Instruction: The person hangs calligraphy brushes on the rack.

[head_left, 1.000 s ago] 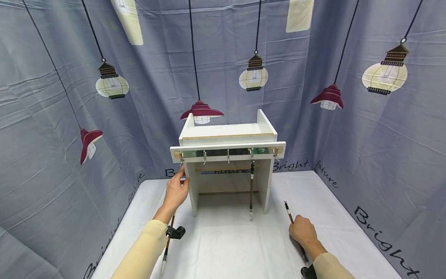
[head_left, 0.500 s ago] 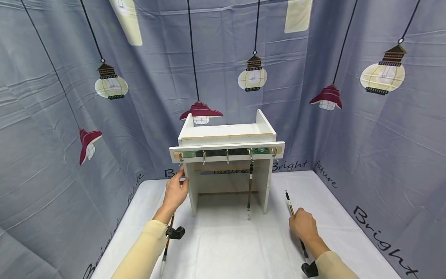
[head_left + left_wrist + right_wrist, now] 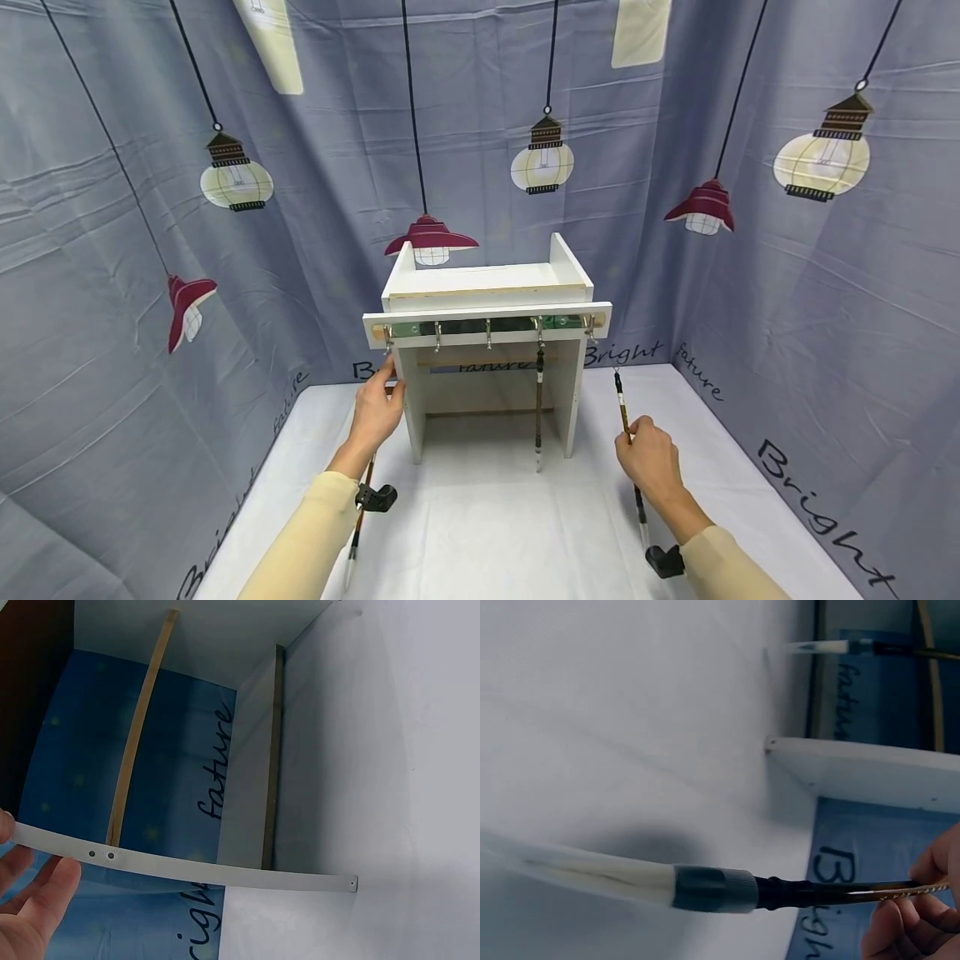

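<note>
My right hand holds a calligraphy brush by its brown shaft. It is near upright to the right of a small white shelf, its hanging loop at the top. In the right wrist view, the pale bristles of this brush sit under a clear cap. My left hand grips the shelf's left side panel at the front edge, thumb on one face and fingers on the other. A second brush hangs bristles down from one of the metal hooks on the front rail.
Another brush lies on the white-covered table, partly hidden by my left forearm. Blue-grey curtains printed with lamps enclose the back and both sides. Behind the rail, the shelf has an upper tray with raised sides.
My right hand has lifted the brush upward and away from me, and the brush has turned more upright. The left hand stays on the panel. The hanging brush sways slightly.
</note>
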Demonstrator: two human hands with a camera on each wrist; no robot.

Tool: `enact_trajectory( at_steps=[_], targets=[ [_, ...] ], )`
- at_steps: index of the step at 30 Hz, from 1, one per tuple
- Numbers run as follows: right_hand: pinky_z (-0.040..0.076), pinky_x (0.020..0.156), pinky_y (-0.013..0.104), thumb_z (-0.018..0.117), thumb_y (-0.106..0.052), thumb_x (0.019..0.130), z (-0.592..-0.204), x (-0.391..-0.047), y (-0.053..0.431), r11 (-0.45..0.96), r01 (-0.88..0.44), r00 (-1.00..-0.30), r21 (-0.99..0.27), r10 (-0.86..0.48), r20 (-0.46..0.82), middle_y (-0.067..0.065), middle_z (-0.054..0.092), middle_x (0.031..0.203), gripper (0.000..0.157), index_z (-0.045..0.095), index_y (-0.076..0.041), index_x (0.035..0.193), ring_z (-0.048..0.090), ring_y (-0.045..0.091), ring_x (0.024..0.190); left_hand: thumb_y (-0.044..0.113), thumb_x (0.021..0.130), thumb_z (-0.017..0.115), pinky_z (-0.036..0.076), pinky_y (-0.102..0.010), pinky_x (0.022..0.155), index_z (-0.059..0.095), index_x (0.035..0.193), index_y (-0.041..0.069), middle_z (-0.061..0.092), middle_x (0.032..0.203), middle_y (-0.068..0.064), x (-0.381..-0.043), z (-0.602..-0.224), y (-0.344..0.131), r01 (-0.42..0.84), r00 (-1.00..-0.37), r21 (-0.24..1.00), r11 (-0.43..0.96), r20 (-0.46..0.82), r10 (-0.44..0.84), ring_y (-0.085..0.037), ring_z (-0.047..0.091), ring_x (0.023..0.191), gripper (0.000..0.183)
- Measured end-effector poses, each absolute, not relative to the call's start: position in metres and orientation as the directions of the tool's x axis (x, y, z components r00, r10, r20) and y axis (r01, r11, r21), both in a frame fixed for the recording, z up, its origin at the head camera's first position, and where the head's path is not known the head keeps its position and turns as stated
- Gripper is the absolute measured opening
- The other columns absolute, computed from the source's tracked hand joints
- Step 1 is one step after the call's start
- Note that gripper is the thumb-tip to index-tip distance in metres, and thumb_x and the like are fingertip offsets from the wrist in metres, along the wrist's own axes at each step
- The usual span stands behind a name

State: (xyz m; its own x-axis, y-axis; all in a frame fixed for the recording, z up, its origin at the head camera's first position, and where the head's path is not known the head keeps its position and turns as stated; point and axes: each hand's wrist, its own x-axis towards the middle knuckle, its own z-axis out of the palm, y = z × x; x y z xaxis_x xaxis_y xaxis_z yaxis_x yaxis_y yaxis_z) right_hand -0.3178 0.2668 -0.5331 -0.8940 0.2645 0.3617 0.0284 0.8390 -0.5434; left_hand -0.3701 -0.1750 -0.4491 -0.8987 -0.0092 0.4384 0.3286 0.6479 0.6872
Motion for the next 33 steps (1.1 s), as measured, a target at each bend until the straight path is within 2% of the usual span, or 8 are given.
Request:
enact_trajectory(
  at_steps=[12, 21, 28, 33],
  targets=[
    [0.053, 0.061, 0.053, 0.06, -0.013, 0.09, -0.503, -0.312, 0.25, 0.832, -0.038, -0.838, -0.554, 0.275, 0.47, 0.019, 0.068, 0.079, 0.018, 0.061, 0.003, 0.097, 0.063, 0.033, 0.065, 0.014, 0.106, 0.056, 0.061, -0.051, 0.089, 0.04, 0.159, 0.01, 0.064, 0.135, -0.019, -0.37, -0.449, -0.175, 0.317, -0.904, 0.69, 0.651, 0.427, -0.012, -0.041, 0.071, 0.111, 0.056],
    [0.052, 0.059, 0.051, 0.064, -0.011, 0.087, -0.49, -0.306, 0.239, 0.825, -0.122, -0.759, -0.551, 0.28, 0.588, 0.014, 0.067, 0.077, 0.012, 0.058, -0.001, 0.092, 0.061, 0.031, 0.063, 0.012, 0.104, 0.056, 0.061, -0.05, 0.088, 0.041, 0.158, 0.008, 0.065, 0.133, -0.02, -0.371, -0.45, -0.175, 0.336, -0.893, 0.677, 0.655, 0.45, -0.008, -0.041, 0.072, 0.108, 0.056],
    [0.05, 0.054, 0.05, 0.069, -0.006, 0.08, -0.478, -0.301, 0.223, 0.831, -0.246, -0.659, -0.5, 0.235, 0.714, 0.01, 0.064, 0.069, 0.013, 0.057, -0.003, 0.086, 0.059, 0.027, 0.057, 0.013, 0.105, 0.056, 0.061, -0.051, 0.089, 0.041, 0.159, 0.01, 0.066, 0.132, -0.02, -0.369, -0.449, -0.175, 0.327, -0.897, 0.685, 0.651, 0.441, -0.013, -0.041, 0.072, 0.108, 0.056],
    [0.049, 0.052, 0.046, 0.068, -0.004, 0.079, -0.466, -0.298, 0.206, 0.824, -0.304, -0.638, -0.477, 0.196, 0.745, 0.009, 0.064, 0.068, 0.013, 0.057, -0.003, 0.086, 0.057, 0.024, 0.055, 0.013, 0.105, 0.056, 0.061, -0.051, 0.089, 0.041, 0.158, 0.009, 0.066, 0.131, -0.02, -0.37, -0.45, -0.175, 0.334, -0.894, 0.684, 0.648, 0.448, -0.012, -0.041, 0.072, 0.108, 0.056]
  ],
)
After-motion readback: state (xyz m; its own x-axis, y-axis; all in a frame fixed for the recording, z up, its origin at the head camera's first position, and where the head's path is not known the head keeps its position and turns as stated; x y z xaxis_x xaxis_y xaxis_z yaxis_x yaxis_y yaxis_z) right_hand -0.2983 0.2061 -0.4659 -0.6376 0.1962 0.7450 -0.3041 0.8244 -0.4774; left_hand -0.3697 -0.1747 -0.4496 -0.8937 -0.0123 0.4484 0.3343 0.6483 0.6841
